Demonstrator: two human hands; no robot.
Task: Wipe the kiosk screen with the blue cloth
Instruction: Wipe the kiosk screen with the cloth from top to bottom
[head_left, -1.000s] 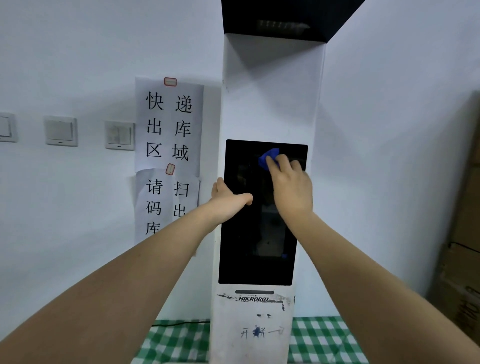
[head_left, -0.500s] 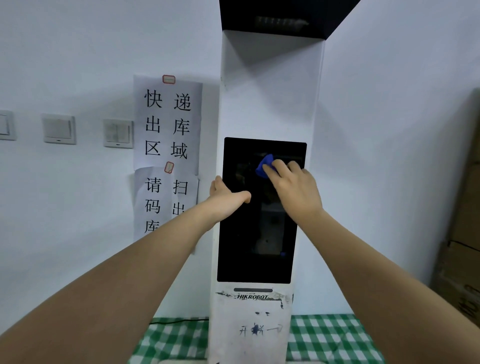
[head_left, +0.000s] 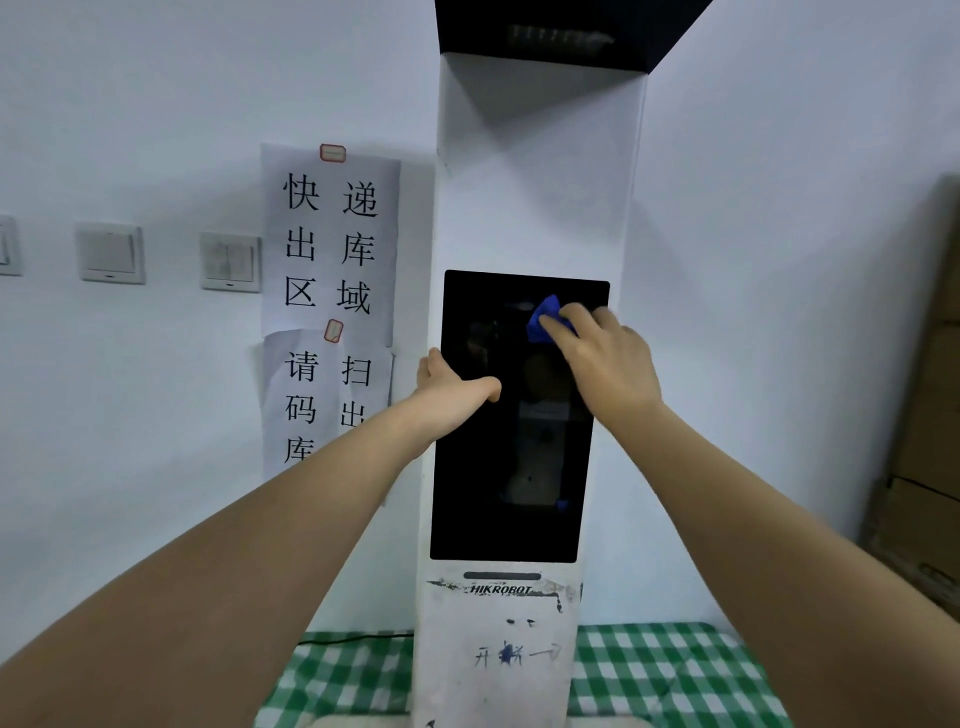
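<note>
A tall white kiosk (head_left: 535, 197) stands against the wall, with a dark screen (head_left: 488, 499) set in its front. My right hand (head_left: 605, 358) presses a small blue cloth (head_left: 545, 314) flat against the upper right part of the screen; most of the cloth is hidden under my fingers. My left hand (head_left: 449, 382) grips the kiosk's left edge at mid-screen height, thumb lying across the glass.
Paper signs (head_left: 332, 244) with Chinese characters hang on the wall left of the kiosk, beside wall switches (head_left: 228, 260). A green checked cloth (head_left: 670, 675) covers the surface below. Cardboard boxes (head_left: 924, 467) stand at the far right.
My right hand with the blue cloth dipped slightly down and left on the screen, then shifted back up toward the upper right. My left hand stayed on the kiosk's edge.
</note>
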